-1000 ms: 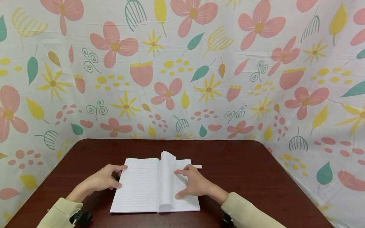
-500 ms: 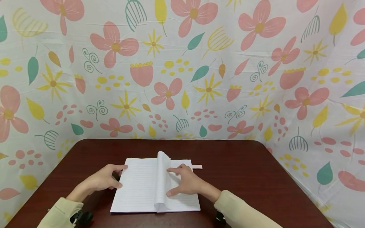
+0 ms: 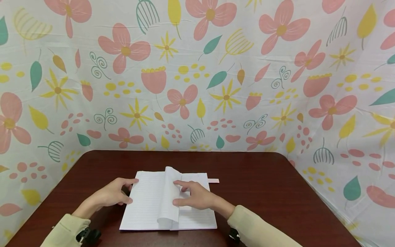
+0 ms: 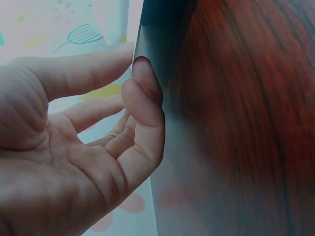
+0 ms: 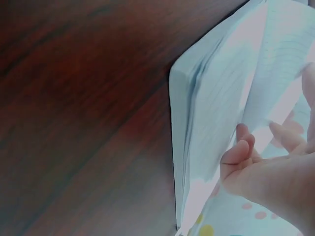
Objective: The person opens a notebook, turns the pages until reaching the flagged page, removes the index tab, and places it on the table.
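Head view: hands [image 3: 197, 196] touch a ruled notebook [image 3: 145, 202], its raised paper [image 3: 169, 200] curved.

Floral backdrop [image 3: 197, 77], creased; reddish-brown table [image 3: 256, 181]

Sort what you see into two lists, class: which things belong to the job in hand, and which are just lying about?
In the job:
- open notebook
- its raised, curled paper
- left hand, at the notebook's left edge
- right hand, against the curled paper

Just there:
- pink strip, untouched
- dark table
- floral backdrop
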`<state>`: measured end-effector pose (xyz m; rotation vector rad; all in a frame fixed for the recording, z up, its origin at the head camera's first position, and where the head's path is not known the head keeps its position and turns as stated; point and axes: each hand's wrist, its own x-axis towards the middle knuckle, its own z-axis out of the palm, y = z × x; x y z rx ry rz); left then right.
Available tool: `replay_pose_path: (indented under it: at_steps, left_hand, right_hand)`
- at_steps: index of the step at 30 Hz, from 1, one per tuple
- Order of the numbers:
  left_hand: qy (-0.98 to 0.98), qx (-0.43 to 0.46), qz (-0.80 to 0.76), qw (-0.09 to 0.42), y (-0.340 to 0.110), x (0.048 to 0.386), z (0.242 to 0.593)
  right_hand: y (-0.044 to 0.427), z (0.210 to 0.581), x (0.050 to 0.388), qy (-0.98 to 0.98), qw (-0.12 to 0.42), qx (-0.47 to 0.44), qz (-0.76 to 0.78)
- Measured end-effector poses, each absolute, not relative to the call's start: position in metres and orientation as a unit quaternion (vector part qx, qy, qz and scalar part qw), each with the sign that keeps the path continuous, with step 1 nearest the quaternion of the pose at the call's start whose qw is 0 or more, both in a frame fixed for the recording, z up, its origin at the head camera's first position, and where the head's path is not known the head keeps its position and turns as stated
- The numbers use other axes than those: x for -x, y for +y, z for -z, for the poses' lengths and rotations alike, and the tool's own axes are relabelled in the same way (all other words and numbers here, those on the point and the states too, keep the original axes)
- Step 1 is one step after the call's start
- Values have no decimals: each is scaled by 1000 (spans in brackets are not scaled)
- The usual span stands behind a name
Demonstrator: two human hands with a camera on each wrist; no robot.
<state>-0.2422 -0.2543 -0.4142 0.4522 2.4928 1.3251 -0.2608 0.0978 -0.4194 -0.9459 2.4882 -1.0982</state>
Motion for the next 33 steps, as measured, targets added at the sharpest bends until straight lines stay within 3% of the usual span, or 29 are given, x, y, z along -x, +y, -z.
replay_pose_path:
  at_steps: [13, 33]
  left_hand:
    - [864, -151, -458, 144, -253, 241, 412]
    - [865, -150, -457, 144, -252, 241, 411]
  right_hand:
    - [94, 421, 262, 858, 66, 300, 412]
    - [78, 415, 264, 849, 40, 283, 446]
